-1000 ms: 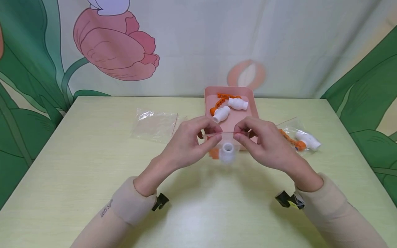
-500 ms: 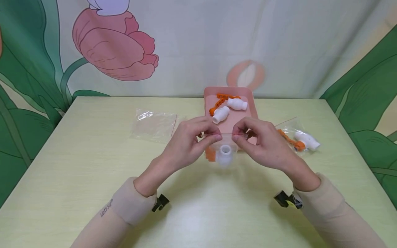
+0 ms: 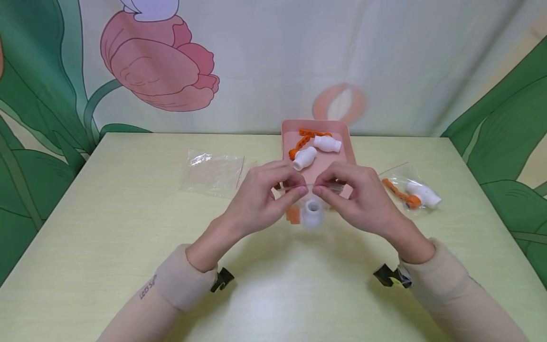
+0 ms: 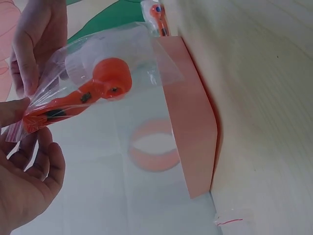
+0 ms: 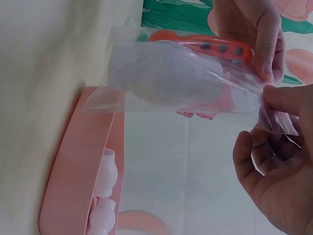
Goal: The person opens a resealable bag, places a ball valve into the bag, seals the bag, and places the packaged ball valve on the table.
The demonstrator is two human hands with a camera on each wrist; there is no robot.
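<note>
The right hand (image 5: 286, 176) and left hand (image 5: 254, 29) pinch a clear bag (image 5: 239, 81) holding a bulbous white piece (image 5: 168, 73) and an orange perforated strip (image 5: 220, 46). Two white necked pieces (image 5: 106, 175) lie in a pink tray (image 5: 73, 152).

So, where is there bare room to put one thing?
Free: the table left of the flat zip bag, and its front part between the sleeves. Crowded: around the pink tray, with the held zip bag near it and the filled zip bag on its right.
</note>
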